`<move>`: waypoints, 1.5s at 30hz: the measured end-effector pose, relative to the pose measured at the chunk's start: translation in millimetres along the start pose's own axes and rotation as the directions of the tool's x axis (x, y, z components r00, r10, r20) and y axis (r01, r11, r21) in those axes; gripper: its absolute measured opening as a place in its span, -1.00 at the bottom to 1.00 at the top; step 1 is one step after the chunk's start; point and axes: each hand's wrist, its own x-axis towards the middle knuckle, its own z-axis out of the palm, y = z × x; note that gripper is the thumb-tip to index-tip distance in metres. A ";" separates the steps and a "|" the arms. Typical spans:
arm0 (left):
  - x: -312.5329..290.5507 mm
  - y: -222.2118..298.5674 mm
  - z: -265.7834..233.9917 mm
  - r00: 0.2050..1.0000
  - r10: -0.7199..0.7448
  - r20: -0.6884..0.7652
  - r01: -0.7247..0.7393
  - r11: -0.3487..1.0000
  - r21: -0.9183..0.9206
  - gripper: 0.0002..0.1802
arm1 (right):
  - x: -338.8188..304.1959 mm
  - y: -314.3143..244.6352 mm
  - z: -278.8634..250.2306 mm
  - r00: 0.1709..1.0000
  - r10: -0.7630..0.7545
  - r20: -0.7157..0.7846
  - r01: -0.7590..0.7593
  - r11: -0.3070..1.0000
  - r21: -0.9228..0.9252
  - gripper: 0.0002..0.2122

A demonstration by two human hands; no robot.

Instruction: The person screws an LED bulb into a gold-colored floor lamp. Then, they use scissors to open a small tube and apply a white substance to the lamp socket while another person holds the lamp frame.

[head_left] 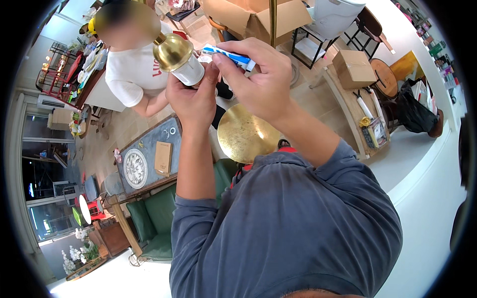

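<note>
My left hand is closed around the white ribbed lower part of a lamp socket, which has a shiny brass dome on top. It is held up and tilted. A small blue-and-white squeeze tube is pinched between the thumb and fingers of my right hand. One end of the tube points at the socket, close to its brass edge; whether they touch I cannot tell. Below my hands lies a round brass disc. A brass pole rises behind my right hand.
Facing me at the left is a person in a white T-shirt. A dark table carries a brown box, beside a green sofa. An open carton lies ahead; a wooden bench holding a cardboard box is at right.
</note>
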 end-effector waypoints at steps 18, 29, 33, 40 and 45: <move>-1.9 -3.4 -13.1 0.998 -0.006 0.066 0.006 1.000 0.008 -0.57 | -14.5 -24.1 14.2 0.915 -0.403 -0.015 0.397 0.906 -0.148 -0.70; -4.0 -2.0 -11.9 0.996 0.036 0.078 -0.041 0.997 0.070 -0.66 | -15.5 -14.8 16.2 0.913 -0.402 0.070 0.407 0.890 -0.207 -0.64; -4.3 -2.7 -12.8 0.997 0.049 0.057 -0.055 0.992 0.116 -0.65 | -11.9 -14.5 13.2 0.901 -0.417 0.118 0.434 0.865 -0.252 -0.64; -4.1 -11.4 -12.9 0.993 0.103 0.056 -0.109 0.986 0.128 -0.65 | -7.4 -14.9 7.2 0.874 -0.450 0.186 0.485 0.838 -0.251 -0.60; -1.6 -12.2 -11.4 0.996 0.077 0.052 -0.079 0.996 0.037 -0.65 | -2.3 -14.6 8.7 0.856 -0.482 0.187 0.515 0.822 -0.242 -0.60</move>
